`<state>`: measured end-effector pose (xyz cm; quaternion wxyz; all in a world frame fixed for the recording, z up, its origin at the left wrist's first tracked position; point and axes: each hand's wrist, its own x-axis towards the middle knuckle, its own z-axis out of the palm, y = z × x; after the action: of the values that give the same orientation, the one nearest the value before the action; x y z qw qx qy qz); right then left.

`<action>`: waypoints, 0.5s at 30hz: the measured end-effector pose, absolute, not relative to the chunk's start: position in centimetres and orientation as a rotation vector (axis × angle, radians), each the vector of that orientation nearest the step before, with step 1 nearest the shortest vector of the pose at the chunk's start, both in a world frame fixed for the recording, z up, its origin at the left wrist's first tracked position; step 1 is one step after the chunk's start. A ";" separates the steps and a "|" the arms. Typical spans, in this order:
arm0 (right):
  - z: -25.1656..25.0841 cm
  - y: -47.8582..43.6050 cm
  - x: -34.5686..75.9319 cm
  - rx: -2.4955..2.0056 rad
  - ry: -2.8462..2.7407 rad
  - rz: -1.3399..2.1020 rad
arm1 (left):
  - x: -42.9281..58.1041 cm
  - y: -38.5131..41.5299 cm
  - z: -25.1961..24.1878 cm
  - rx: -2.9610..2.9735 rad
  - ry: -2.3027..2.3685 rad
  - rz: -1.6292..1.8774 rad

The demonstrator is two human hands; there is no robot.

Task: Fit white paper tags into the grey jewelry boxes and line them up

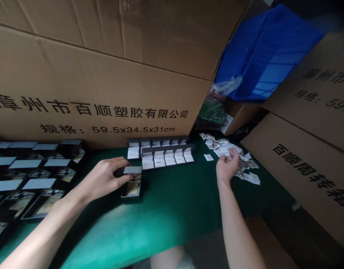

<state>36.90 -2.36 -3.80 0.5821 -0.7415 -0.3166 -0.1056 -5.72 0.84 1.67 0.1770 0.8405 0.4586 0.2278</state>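
Note:
My left hand (109, 177) grips a small black box (132, 188) by its raised lid, thumb and fingers around the lid's left side. The box stands open on the green table, with a yellowish picture-like insert and a dark fitting inside. Over at the right, my right hand (228, 164) is at a loose pile of small white packets (246, 164), its fingers curled together. What its fingertips hold is hidden. One single white packet (208, 157) lies apart, left of the pile.
Two rows of open black boxes with white inserts (165, 158) stand before a large cardboard carton (105, 86). More open black boxes (39, 185) fill the left. A blue crate (244, 56), plastic bags (213, 108) and another carton (314, 160) stand on the right.

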 end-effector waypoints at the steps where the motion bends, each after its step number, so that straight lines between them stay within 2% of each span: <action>1: -3.3 -2.3 36.5 -1.686 -0.744 -0.220 | -5.7 0.8 1.9 2.331 1.303 0.701; 7: 1.0 -1.9 29.8 -1.213 -0.934 0.213 | -5.3 -0.1 2.8 1.870 1.315 1.001; 11: 3.3 -2.1 23.5 -0.981 -1.116 0.676 | -4.8 -0.3 2.4 1.523 1.174 1.035; 15: 3.6 -2.5 18.9 -0.877 -1.254 0.999 | -4.6 -0.2 2.0 1.502 1.180 1.070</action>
<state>18.93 -2.46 3.56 0.6107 -0.3801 -0.5434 0.4328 -4.64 -0.23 2.03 0.4583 0.6097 0.4792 0.4342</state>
